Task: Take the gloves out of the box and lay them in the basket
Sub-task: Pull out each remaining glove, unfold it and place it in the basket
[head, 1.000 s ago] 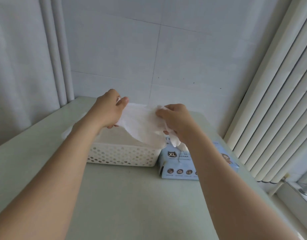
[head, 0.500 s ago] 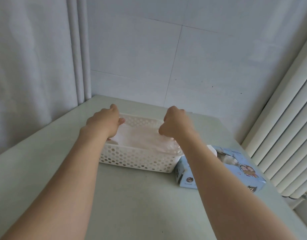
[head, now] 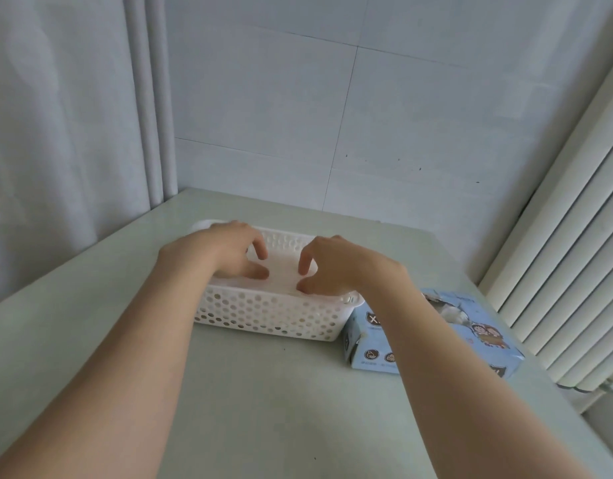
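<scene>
- The glove (head: 284,276) lay flat in the basket (head: 263,318), its long axis along the basket's length, left to right; where its fingers pointed could not be told.
- Fisted on it half a second before, the left hand (head: 222,252) and right hand (head: 337,267) had loosened: fingers bent, spread, tips on it.
- The box (head: 436,347), beside the basket's right end near the right edge of the table (head: 263,409), showed more gloves (head: 450,311) at its opening.

Both arms reach forward; left hand (head: 225,252) and right hand (head: 336,267) hover close, fingers loosely spread.
</scene>
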The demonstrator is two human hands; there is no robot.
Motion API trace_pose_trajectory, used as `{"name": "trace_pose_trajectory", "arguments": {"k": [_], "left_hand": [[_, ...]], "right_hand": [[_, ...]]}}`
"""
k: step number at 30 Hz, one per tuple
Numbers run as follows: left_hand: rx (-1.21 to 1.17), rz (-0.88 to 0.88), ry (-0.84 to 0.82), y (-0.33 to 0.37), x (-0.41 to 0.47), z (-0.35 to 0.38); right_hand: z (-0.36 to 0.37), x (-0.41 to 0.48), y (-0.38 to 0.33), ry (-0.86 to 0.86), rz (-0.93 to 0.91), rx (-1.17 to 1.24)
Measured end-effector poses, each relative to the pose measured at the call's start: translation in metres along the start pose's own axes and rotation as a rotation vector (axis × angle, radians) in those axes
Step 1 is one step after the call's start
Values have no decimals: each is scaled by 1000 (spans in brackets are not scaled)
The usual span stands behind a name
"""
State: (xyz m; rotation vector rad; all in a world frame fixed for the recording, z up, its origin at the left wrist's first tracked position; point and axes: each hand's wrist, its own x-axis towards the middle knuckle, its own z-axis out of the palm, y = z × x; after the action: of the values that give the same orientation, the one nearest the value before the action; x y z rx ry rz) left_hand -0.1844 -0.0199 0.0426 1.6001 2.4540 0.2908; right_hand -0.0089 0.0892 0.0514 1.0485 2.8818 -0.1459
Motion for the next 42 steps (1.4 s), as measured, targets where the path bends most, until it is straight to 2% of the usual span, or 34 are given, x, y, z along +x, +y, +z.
{"name": "trace_pose_trajectory", "arguments": {"k": [5,9,13,17,20,23,25,30,33,36,42], "left_hand": [[64,-72,-185,4,0,9],[41,-86,-174,6,-2,7],[10,-16,-107,21,-5,-5],[-84,205,100,61,-8,-6],[-152,331,184,93,-12,9],[-161,420,197,119,-16,26],[-153,451,162,131,-19,34],[62,476,157,142,-19,51],[100,489,178,143,-16,61],[127,494,130,143,-13,65],[128,492,100,142,-10,67]], "right_hand": [[14,11,-2,-43,-13,-10],[14,6,-2,-14,-33,-16],[11,-7,0,257,-66,62],[14,-25,18,590,30,312],[14,-44,41,674,79,555],[19,-63,68,728,170,655],[24,-76,87,735,197,699],[39,-98,115,511,83,680],[46,-98,120,563,36,674],[49,-95,123,623,30,706],[51,-90,129,749,113,949]]}}
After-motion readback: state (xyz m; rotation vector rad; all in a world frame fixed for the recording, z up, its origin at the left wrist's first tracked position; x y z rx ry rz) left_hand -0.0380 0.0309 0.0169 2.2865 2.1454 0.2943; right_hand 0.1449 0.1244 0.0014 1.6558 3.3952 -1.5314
